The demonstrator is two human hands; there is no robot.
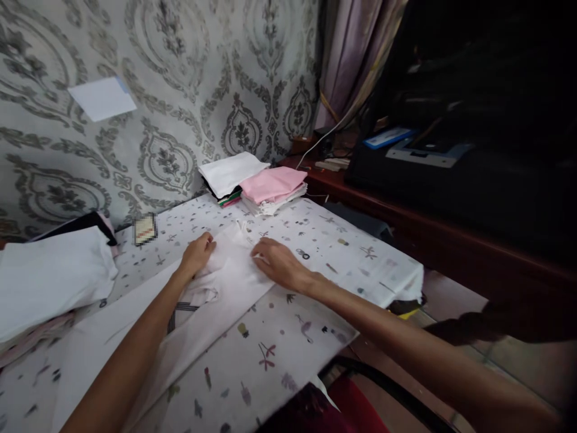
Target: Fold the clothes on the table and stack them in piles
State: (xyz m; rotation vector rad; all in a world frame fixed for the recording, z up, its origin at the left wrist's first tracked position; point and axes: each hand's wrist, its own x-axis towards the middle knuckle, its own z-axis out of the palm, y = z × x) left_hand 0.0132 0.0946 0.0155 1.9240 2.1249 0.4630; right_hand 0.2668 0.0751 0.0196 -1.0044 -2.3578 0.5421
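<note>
L hand (198,254) & R hand (282,264) fingers bent at white thin-cloth garment (232,276), can't tell if pinching; best smooth creases outward w/ light, even tension, garment spread on white printed-cloth-covered tabletop (274,337)

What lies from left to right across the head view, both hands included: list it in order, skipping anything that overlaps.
White cloth pile → small pixelated item → left hand → right hand → flat blue item.
</note>
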